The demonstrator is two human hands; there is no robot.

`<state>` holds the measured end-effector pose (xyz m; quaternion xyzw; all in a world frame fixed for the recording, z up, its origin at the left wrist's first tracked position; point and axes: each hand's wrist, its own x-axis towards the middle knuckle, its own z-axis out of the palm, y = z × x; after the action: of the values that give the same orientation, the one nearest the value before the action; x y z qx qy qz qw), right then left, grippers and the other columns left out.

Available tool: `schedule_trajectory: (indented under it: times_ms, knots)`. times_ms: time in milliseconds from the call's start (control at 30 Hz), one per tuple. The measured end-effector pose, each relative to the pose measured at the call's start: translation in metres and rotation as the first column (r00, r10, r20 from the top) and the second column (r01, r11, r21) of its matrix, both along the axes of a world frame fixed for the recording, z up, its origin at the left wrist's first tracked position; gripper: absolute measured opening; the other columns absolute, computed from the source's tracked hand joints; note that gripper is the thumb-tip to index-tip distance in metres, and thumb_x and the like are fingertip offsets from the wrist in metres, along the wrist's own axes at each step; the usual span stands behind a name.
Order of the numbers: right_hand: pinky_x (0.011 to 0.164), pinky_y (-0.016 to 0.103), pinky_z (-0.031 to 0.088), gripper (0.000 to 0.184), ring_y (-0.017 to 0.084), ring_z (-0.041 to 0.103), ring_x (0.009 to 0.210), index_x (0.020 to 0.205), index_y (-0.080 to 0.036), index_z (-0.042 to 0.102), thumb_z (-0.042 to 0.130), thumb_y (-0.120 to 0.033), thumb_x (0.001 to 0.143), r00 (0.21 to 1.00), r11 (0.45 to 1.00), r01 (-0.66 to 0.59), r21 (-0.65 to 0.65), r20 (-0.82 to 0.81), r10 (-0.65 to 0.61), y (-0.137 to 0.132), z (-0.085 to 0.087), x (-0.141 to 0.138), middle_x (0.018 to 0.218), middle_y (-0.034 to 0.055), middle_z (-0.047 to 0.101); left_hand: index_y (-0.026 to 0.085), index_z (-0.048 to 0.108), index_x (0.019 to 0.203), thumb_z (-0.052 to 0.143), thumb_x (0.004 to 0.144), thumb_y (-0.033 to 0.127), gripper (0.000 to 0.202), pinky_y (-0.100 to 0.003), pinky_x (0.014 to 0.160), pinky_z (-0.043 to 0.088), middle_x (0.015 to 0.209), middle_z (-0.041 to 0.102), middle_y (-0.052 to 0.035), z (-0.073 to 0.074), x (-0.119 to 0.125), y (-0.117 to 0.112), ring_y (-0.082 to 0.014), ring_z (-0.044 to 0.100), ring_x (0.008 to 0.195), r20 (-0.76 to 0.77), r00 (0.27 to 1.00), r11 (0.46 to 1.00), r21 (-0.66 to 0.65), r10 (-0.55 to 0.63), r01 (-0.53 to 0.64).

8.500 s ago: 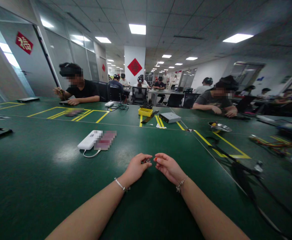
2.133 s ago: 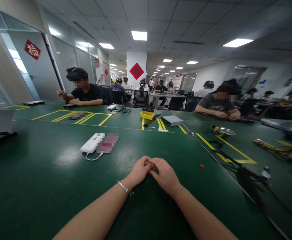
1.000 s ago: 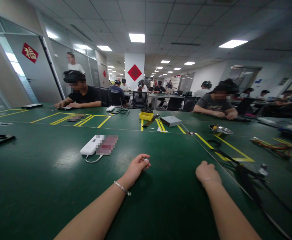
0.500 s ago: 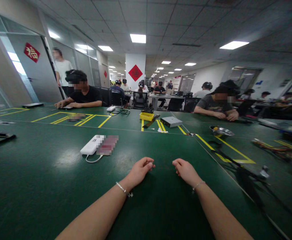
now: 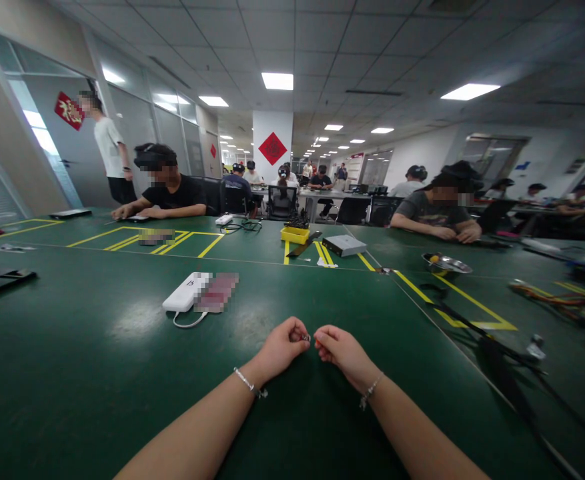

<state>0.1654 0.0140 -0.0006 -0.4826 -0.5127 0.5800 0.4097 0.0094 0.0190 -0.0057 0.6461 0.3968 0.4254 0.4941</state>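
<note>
My two hands meet low in the middle, resting on the green table (image 5: 97,373). My left hand (image 5: 283,347) is curled, with thumb and forefinger pinched on a tiny silver part (image 5: 305,338). My right hand (image 5: 339,351) is closed too, its fingertips almost touching the left ones and pinching a tiny red bit, which is mostly hidden. Each wrist wears a thin bracelet.
A white power bank (image 5: 186,293) with a cable lies ahead on the left. A yellow tray (image 5: 295,234) and a grey box (image 5: 343,245) sit further back. Black cables (image 5: 492,353) and a metal dish (image 5: 446,263) are on the right. Other people sit around the tables, and one stands at the far left.
My right hand went out to the right where a small red bit lay on the table, closed, and came back to my left hand. The red bit no longer lies there.
</note>
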Motion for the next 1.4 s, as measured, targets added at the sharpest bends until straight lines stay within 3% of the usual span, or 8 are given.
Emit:
schedule_trajectory:
  times_ms: [267, 400, 567, 733, 867, 1100, 1233, 1400]
  knots:
    - [0.051, 0.021, 0.035, 0.021, 0.006, 0.046, 0.052, 0.075, -0.015, 0.056, 0.064, -0.029, 0.062, 0.995, 0.999, -0.035, -0.036, -0.097, 0.031, 0.0008, -0.0006, 0.0037, 0.064, -0.0016, 0.055, 0.014, 0.052, 0.076, 0.059, 0.064, 0.014, 0.014, -0.021, 0.058, 0.038, 0.067, 0.054, 0.002, 0.0004, 0.0006, -0.0005, -0.0089, 0.049, 0.062, -0.006, 1.0, 1.0, -0.006, -0.009, 0.009]
    - [0.052, 0.022, 0.036, 0.02, 0.006, 0.047, 0.054, 0.078, -0.014, 0.059, 0.062, -0.03, 0.065, 0.991, 0.998, -0.055, -0.034, -0.123, 0.05, 0.0008, 0.0002, 0.0046, 0.068, -0.0002, 0.056, 0.014, 0.054, 0.09, 0.055, 0.071, 0.022, 0.02, -0.024, 0.068, 0.042, 0.079, 0.06, -0.0027, 0.0006, 0.0008, -0.0007, -0.0121, 0.055, 0.073, 0.024, 0.998, 0.999, -0.015, -0.051, 0.051]
    - [0.053, 0.022, 0.037, 0.021, 0.006, 0.047, 0.055, 0.08, -0.015, 0.06, 0.063, -0.03, 0.064, 0.986, 0.997, -0.047, -0.055, -0.165, 0.037, -0.0003, 0.0009, 0.0041, 0.072, 0.001, 0.058, 0.014, 0.051, 0.105, 0.043, 0.079, 0.026, 0.03, -0.026, 0.068, 0.043, 0.082, 0.062, -0.0039, 0.0036, 0.0004, -0.0017, -0.012, 0.055, 0.069, -0.026, 1.0, 0.999, -0.039, 0.001, -0.002]
    - [0.055, 0.023, 0.037, 0.026, 0.006, 0.047, 0.055, 0.08, -0.016, 0.057, 0.069, -0.024, 0.058, 0.978, 0.993, -0.051, -0.109, -0.205, 0.028, -0.0006, 0.0031, 0.0062, 0.072, 0.0003, 0.059, 0.015, 0.054, 0.096, 0.045, 0.077, 0.025, 0.022, -0.025, 0.065, 0.042, 0.078, 0.06, -0.0025, -0.0015, 0.0008, 0.0006, -0.0112, 0.053, 0.067, -0.009, 1.0, 1.0, 0.0, 0.013, -0.013]
    - [0.055, 0.021, 0.036, 0.027, 0.006, 0.047, 0.056, 0.074, -0.015, 0.057, 0.072, -0.019, 0.052, 0.972, 0.991, -0.082, -0.102, -0.23, 0.057, -0.0001, 0.005, 0.0091, 0.064, -0.0028, 0.054, 0.016, 0.051, 0.096, 0.056, 0.068, 0.017, 0.028, -0.023, 0.062, 0.041, 0.073, 0.056, 0.0002, -0.0053, 0.0017, 0.002, -0.0102, 0.052, 0.066, 0.024, 0.999, 0.999, -0.002, 0.032, -0.032]
    - [0.054, 0.023, 0.037, 0.023, 0.007, 0.048, 0.053, 0.074, -0.014, 0.055, 0.065, -0.033, 0.063, 0.985, 0.991, -0.099, -0.092, -0.148, 0.085, -0.0004, 0.0045, 0.007, 0.064, -0.0001, 0.057, 0.016, 0.053, 0.075, 0.058, 0.061, 0.01, 0.017, -0.02, 0.057, 0.039, 0.066, 0.053, 0.0039, 0.0022, 0.0011, -0.0019, -0.0087, 0.048, 0.06, -0.135, 0.989, 0.997, 0.051, 0.065, -0.058]
    - [0.053, 0.023, 0.036, 0.024, 0.008, 0.048, 0.053, 0.074, -0.015, 0.054, 0.064, -0.035, 0.064, 0.989, 0.99, -0.128, -0.061, -0.08, 0.123, -0.002, 0.005, 0.0042, 0.062, -0.0005, 0.056, 0.016, 0.054, 0.075, 0.059, 0.062, 0.013, 0.015, -0.021, 0.058, 0.038, 0.068, 0.055, 0.003, 0.0011, -0.0005, -0.002, -0.0097, 0.048, 0.062, -0.189, 0.977, 0.992, 0.104, 0.097, -0.078]
    - [0.057, 0.023, 0.037, 0.027, 0.007, 0.049, 0.057, 0.076, -0.016, 0.056, 0.07, -0.024, 0.055, 0.974, 0.987, -0.145, -0.07, -0.187, 0.13, -0.0021, 0.0049, 0.0077, 0.067, -0.0026, 0.055, 0.017, 0.059, 0.083, 0.054, 0.07, 0.022, 0.016, -0.023, 0.063, 0.04, 0.074, 0.059, 0.0, 0.0016, -0.0008, -0.0025, -0.012, 0.052, 0.068, -0.193, 0.98, 0.994, 0.107, 0.051, -0.031]
